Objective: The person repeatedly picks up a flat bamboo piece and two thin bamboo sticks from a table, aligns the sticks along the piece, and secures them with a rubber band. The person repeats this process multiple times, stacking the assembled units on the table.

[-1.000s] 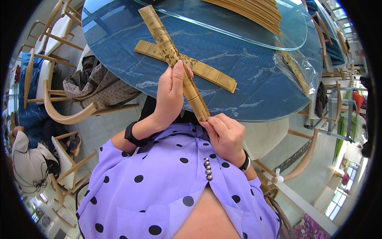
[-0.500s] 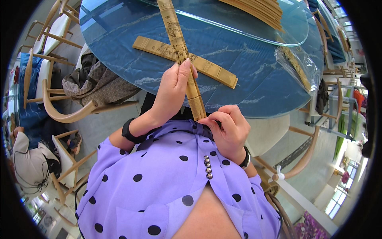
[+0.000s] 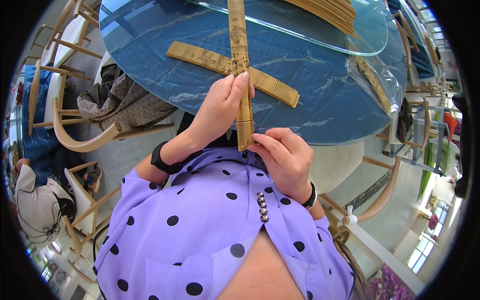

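Note:
A long, flat gold-brown printed strip (image 3: 239, 45), like a folded paper sleeve, points away from me over the table edge. My left hand (image 3: 219, 106) is closed around its lower half, thumb on top. Close to the near end, the thumb and forefinger of my right hand (image 3: 284, 159) pinch the strip's right edge. The other fingers of that hand are curled. Beneath the held strip, a similar strip (image 3: 274, 87) lies crosswise on the blue marbled table (image 3: 150, 55).
A glass turntable (image 3: 310, 44) bears a stack of the same gold strips (image 3: 325, 14). At the table's right, a clear plastic bag (image 3: 387, 82) contains another strip. A wooden chair (image 3: 82, 145) with a patterned garment (image 3: 125, 97) stands left; another chair (image 3: 382, 200) is right.
The held strip has swung from leaning left to nearly upright in view, its far end moving right. My right fingers have shifted slightly up along its right edge.

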Demonstrator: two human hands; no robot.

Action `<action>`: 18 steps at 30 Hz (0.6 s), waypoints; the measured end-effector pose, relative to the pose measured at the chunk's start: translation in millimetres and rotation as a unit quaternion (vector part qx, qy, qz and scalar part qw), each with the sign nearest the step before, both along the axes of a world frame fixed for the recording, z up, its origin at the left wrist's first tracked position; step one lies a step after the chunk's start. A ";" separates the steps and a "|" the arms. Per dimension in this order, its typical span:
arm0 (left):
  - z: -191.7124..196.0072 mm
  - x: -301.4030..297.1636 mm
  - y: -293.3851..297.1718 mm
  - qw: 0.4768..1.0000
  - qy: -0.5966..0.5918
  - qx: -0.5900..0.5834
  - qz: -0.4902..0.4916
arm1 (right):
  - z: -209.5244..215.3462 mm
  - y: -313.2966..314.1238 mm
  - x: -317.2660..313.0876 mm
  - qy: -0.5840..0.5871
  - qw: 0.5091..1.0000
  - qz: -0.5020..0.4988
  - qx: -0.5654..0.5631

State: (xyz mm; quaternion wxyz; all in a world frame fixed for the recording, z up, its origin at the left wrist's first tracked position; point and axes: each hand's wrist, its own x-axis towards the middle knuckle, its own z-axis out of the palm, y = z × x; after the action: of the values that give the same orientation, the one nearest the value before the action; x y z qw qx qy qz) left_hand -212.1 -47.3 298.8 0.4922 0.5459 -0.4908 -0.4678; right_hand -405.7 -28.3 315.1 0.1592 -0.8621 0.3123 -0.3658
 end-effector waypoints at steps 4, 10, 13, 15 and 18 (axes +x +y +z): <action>-2.6 -0.6 1.4 1.000 0.002 0.011 -0.001 | 1.1 3.0 -1.7 0.023 0.999 0.007 -0.027; -5.4 -3.1 4.3 1.000 -0.010 0.004 0.002 | -3.0 7.3 -2.1 0.025 0.996 0.017 -0.079; -1.9 -5.0 3.8 1.000 -0.007 0.005 0.015 | -3.3 5.5 -1.6 0.021 0.994 0.005 -0.104; -1.1 -6.3 4.3 1.000 0.004 0.008 0.007 | -1.2 6.1 -1.7 0.026 0.995 0.004 -0.098; 0.5 -4.6 2.1 1.000 -0.004 0.006 -0.004 | 3.4 4.1 0.1 0.027 0.995 0.008 -0.097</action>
State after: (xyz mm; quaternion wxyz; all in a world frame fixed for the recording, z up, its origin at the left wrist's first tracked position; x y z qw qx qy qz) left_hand -216.7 -45.2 299.3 0.4853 0.5485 -0.4922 -0.4706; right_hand -405.6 -24.2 318.4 0.0695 -0.8857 0.2729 -0.3692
